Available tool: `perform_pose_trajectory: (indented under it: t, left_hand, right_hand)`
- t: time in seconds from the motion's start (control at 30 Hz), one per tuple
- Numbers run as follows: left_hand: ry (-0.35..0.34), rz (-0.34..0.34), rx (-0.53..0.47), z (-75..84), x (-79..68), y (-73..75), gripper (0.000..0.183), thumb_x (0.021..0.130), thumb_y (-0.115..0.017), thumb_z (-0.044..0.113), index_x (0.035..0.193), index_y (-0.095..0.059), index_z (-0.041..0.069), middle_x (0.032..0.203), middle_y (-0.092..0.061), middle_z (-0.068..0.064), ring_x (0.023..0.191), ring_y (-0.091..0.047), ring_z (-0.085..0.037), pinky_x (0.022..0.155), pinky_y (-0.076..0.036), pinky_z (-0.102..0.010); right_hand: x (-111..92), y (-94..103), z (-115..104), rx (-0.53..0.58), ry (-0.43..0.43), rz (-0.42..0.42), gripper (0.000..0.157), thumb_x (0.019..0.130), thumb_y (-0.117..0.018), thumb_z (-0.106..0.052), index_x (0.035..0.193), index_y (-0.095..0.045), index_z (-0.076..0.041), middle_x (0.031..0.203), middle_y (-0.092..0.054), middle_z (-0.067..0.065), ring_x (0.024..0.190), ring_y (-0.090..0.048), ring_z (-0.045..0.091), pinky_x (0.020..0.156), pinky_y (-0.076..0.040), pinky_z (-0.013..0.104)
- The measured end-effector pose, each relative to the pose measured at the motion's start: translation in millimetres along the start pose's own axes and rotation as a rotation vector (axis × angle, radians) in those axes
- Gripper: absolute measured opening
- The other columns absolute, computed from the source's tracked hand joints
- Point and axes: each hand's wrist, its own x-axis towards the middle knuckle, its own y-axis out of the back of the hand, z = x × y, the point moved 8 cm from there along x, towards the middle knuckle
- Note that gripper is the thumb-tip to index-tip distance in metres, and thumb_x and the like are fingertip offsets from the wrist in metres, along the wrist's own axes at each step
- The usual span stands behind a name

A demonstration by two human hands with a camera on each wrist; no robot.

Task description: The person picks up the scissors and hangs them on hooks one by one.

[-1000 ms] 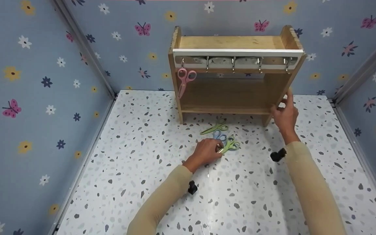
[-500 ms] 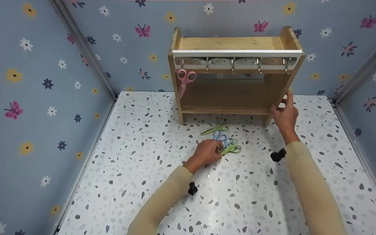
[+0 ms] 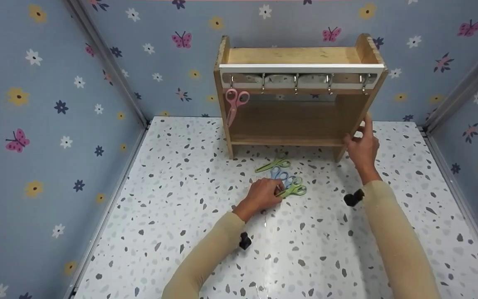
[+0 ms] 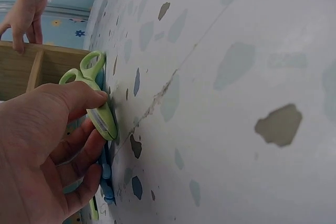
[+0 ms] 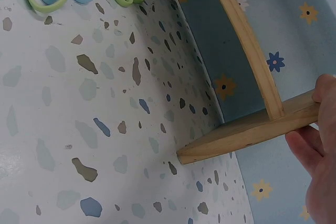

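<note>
My left hand [image 3: 262, 193] pinches green scissors [image 4: 100, 106] between thumb and fingers near the blade end, with the handle loops pointing away from the palm. Blue scissors [image 3: 279, 173] lie partly under them and under the hand. Just behind, a second pair of green scissors [image 3: 273, 165] rests on the table. My right hand [image 3: 362, 146] grips the right side panel of a wooden rack [image 5: 247, 132], thumb on one face and fingers on the other. Pink scissors [image 3: 233, 106] hang from the leftmost metal hook on the rack's white rail [image 3: 301, 69].
Several metal hooks [image 3: 296, 83] line the rail, the others bare. The rack stands on a speckled white table [image 3: 181, 232] near the back wall [image 3: 264, 25]. Flower-patterned panels [image 3: 48, 166] enclose the table at left, back and right.
The green scissors in my left hand have turned slightly, their loops shifting a little right and down. Both hands and the rack stay practically in place.
</note>
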Motion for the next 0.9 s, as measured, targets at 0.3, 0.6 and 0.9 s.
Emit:
perform_pose_trajectory:
  t: [0.3, 0.6, 0.9]
  left_hand:
    - [-0.007, -0.018, -0.023, 0.2, -1.4, 0.6, 0.019, 0.099, -0.079, 0.016, 0.117, -0.086, 0.018, 0.104, -0.087, 0.0, 0.094, -0.08, -0.019, 0.085, -0.063, -0.037]
    - [0.003, -0.04, -0.064, -0.8, -1.8, 0.2, 0.02, 0.101, -0.078, 0.016, 0.12, -0.086, 0.016, 0.108, -0.086, -0.001, 0.097, -0.079, -0.019, 0.088, -0.063, -0.038]
    - [0.009, -0.044, -0.08, -1.2, -2.6, 0.5, 0.019, 0.102, -0.078, 0.016, 0.119, -0.086, 0.016, 0.105, -0.085, -0.001, 0.092, -0.076, -0.016, 0.087, -0.061, -0.035]
  right_hand:
    - [-0.3, 1.2, -0.8, 0.015, 0.02, 0.008, 0.089, 0.106, -0.065, -0.007, 0.179, -0.025, -0.037, 0.16, -0.065, 0.026, 0.132, -0.076, 0.049, 0.107, -0.062, 0.065]
    - [-0.3, 1.9, -0.5, 0.019, 0.014, 0.012, 0.09, 0.105, -0.065, -0.005, 0.178, -0.026, -0.039, 0.163, -0.064, 0.025, 0.133, -0.076, 0.048, 0.107, -0.062, 0.065]
    - [-0.6, 0.6, -1.1, 0.033, 0.021, 0.002, 0.089, 0.106, -0.066, -0.005, 0.178, -0.027, -0.039, 0.162, -0.064, 0.026, 0.135, -0.074, 0.048, 0.108, -0.062, 0.065]
